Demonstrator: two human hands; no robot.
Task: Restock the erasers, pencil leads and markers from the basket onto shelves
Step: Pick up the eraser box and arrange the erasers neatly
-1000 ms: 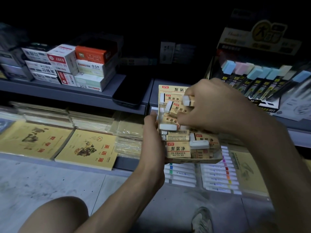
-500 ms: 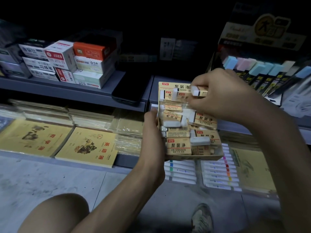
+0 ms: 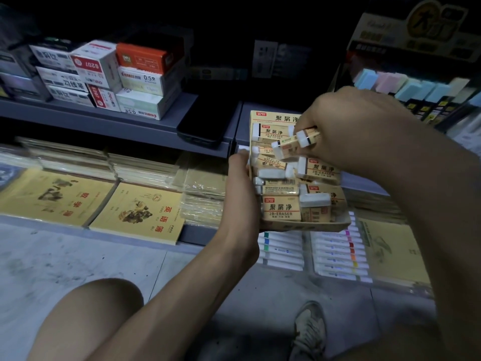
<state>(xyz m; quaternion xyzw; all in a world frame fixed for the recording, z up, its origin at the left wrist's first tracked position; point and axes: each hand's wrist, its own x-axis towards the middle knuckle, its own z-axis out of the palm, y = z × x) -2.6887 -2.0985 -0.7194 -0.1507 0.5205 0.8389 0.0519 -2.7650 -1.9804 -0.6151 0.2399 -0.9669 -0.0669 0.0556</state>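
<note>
Holds the eraser box [image 3: 307, 226] by its left wall with the left hand [image 3: 242, 188], fingers clamped on that edge; pinches two sleeved erasers [image 3: 291, 145] in the right hand [image 3: 346, 126], fingers curled tight round them, just above the loose erasers [image 3: 279, 208] heaped in the box; box raised in front of the grey shelf [image 3: 145, 126]; pencil lead boxes [image 3: 140, 79] stacked at left, a dark phone [image 3: 205, 123] lying beside; markers [image 3: 335, 254] and notebooks [image 3: 138, 212] on the lower shelf.
</note>
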